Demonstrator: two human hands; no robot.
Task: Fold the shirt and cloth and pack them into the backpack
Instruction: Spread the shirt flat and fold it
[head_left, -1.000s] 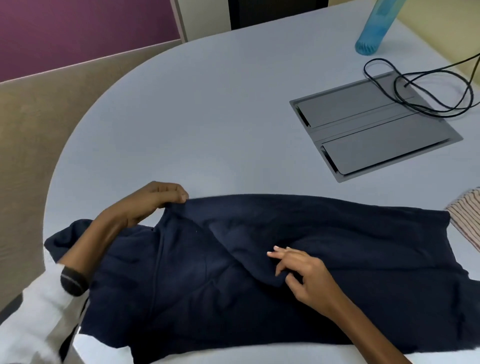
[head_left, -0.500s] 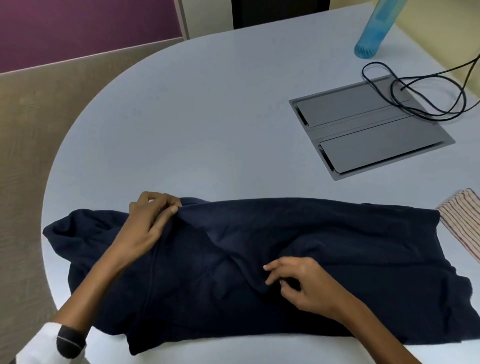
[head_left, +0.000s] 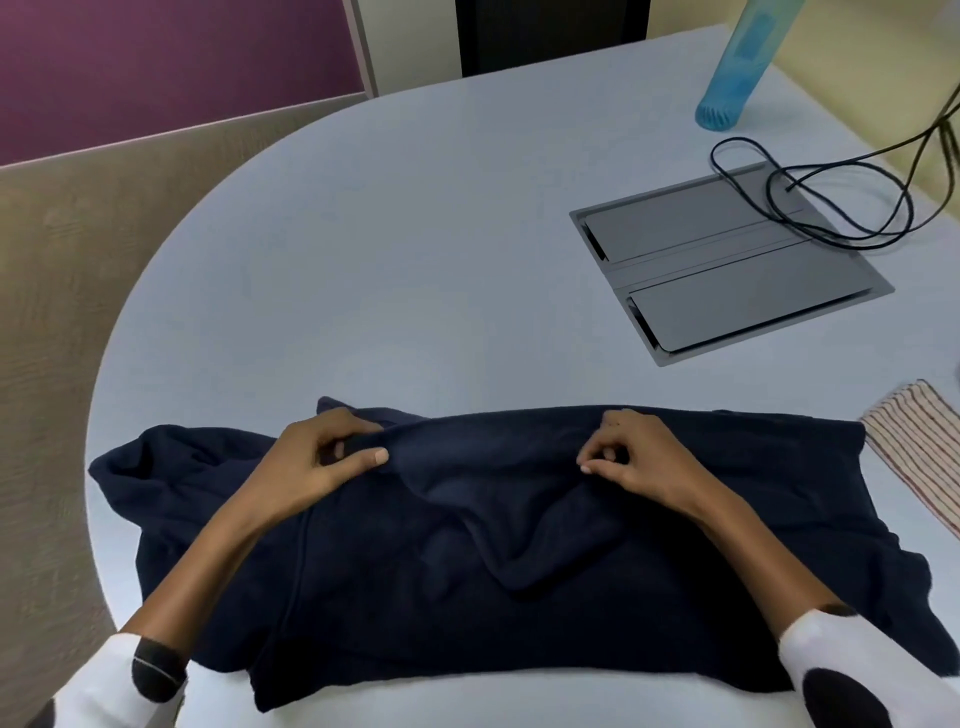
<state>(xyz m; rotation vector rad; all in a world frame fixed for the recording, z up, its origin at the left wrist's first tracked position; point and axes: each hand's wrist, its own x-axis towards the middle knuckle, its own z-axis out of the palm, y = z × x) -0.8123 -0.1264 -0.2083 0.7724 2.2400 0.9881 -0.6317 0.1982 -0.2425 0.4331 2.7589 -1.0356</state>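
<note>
A dark navy shirt (head_left: 467, 561) lies spread lengthwise along the near edge of the pale grey, round-ended table (head_left: 389, 249), rumpled, with a bunched part trailing toward the table's left rounded end and a raised crease running through its middle. No label or writing can be read on it.

The left hand (head_left: 322, 462) sits on the shirt's far hem, left of centre, its thumb and curled fingers pinching a fold of the navy fabric. A white sleeve with a dark cuff (head_left: 156, 670) covers that forearm at the near left corner of the view.

The right hand (head_left: 634, 457) rests on the same far hem, right of centre, fingers curled and pinching the cloth between thumb and fingertips. Both hands are well apart along the hem, with the fabric sagging slightly between them.

Past the shirt's right end, touching or just beside it, a striped cloth (head_left: 919, 447) with thin reddish lines on a light ground lies at the table's right edge, partly cut off by the frame.

Farther back on the right, a grey cable hatch (head_left: 727, 270) with two closed flaps is set flush into the tabletop. A black cable (head_left: 831, 208) loops over its far right corner and runs off to the right. Behind it, near the far edge, stands a translucent blue bottle (head_left: 737, 67); any print on it is too blurred to read.
</note>
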